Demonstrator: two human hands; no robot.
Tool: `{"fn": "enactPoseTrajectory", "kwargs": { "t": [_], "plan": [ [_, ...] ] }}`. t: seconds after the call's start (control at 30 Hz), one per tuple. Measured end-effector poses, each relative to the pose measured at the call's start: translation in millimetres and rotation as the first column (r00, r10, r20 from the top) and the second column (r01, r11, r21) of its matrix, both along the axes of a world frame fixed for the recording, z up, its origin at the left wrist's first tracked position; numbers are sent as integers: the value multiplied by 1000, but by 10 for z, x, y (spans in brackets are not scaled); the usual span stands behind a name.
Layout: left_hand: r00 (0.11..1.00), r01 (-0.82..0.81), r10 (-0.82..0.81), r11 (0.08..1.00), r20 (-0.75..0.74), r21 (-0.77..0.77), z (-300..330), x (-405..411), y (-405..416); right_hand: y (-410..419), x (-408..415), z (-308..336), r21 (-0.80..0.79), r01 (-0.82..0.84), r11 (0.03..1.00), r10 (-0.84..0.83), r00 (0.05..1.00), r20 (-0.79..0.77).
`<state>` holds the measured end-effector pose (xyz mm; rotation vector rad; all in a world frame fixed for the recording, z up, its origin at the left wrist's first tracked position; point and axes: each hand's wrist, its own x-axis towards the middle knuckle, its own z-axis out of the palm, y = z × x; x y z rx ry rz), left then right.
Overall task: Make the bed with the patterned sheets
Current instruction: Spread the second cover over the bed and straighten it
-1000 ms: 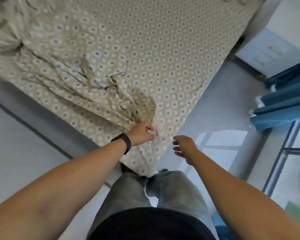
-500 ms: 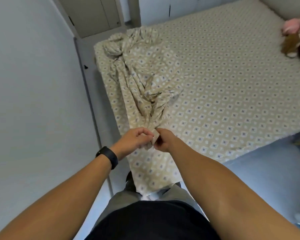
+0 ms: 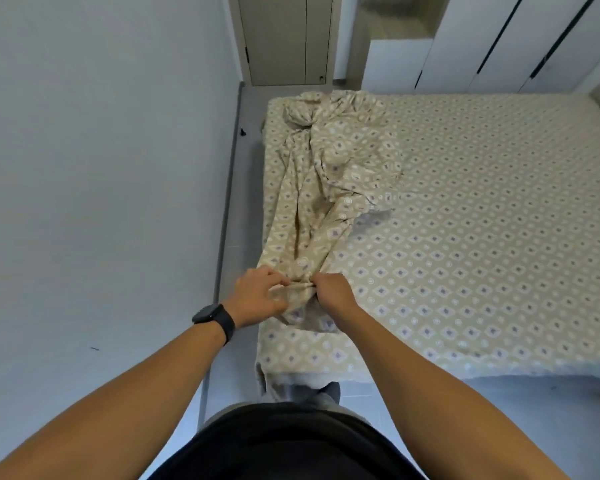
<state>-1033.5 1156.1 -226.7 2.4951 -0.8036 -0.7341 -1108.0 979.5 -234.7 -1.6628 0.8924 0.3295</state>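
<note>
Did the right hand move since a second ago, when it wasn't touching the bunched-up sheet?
Yes. The right hand has moved left onto the bunched sheet, now gripping its near end right beside the left hand, over the bed.

1. The bed (image 3: 465,237) runs off the right edge, so its far side is unseen.
2. The bunched top sheet (image 3: 326,188) hides its own gathered end inside the left hand (image 3: 257,296) and right hand (image 3: 333,289).
3. The wardrobe (image 3: 499,39) is cut off at the top.

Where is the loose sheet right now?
In the head view, the loose sheet lies bunched along the bed's left side beside the wall, its near end gripped by the left hand and right hand.
</note>
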Motion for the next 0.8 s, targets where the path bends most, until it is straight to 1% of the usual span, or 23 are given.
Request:
{"fn": "enactPoseTrajectory", "kwargs": {
  "t": [0.03, 0.07, 0.17, 0.23, 0.3, 0.43, 0.47, 0.57, 0.63, 0.7, 0.77, 0.8],
  "plan": [
    [997, 9, -12, 999, -76, -32, 5, -81, 22, 76, -29, 63, -1, -37, 999, 37, 999, 12],
    [992, 14, -19, 999, -121, -49, 34, -174, 52, 168, -66, 97, -13, -80, 997, 80, 996, 41],
    [994, -9, -1, 996, -110, -92, 34, -365, 125, 411, -246, 201, -14, -196, 980, 197, 979, 48],
    [984, -3, -23, 990, -175, -144, 13, -485, 256, 572, -468, 210, -4, -210, 978, 210, 977, 21],
    [975, 32, -69, 984, -213, -173, 28, -609, 436, 695, -670, 208, 35, -134, 990, 135, 991, -23],
    [971, 69, -109, 980, -212, -187, 106, -706, 636, 761, -829, 159, 119, 62, 991, -48, 992, -114],
    [971, 72, -112, 979, -212, -190, 158, -731, 684, 779, -844, 129, 159, 116, 980, -96, 987, -132],
    [963, 116, -162, 971, -215, -211, 327, -793, 770, 750, -779, 51, 289, 298, 910, -249, 949, -196],
    [962, 161, -200, 965, -184, -209, 438, -812, 881, 699, -673, 17, 290, 339, 895, -289, 935, -204],
    [968, 163, -192, 970, -162, -179, 494, -765, 1061, 652, -565, -1, 257, 346, 902, -307, 935, -181],
    [987, 93, -104, 992, -125, -87, 435, -688, 1271, 665, -479, 19, 243, 298, 923, -273, 953, -132],
    [997, 48, -48, 999, -66, -3, 388, -656, 1364, 701, -459, 45, 215, 270, 938, -251, 961, -113]
  ]
}}
